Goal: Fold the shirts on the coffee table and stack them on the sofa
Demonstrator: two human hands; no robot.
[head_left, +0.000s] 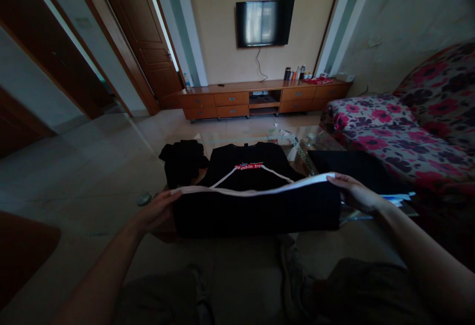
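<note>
A black shirt with a white-edged hem and a small red print on its chest lies across the glass coffee table, its neckline toward the far side. My left hand pinches the left end of the white hem. At the right end of that hem, my right hand grips the cloth between thumb and fingers. The hem is raised and stretched between both hands, sagging slightly in the middle. White lines run down from the print. A crumpled black cloth sits just left of the shirt.
Dark flat material and papers lie on the table's right. A flowered sofa stands at the right. A low wooden TV cabinet with bottles is against the far wall, under a television.
</note>
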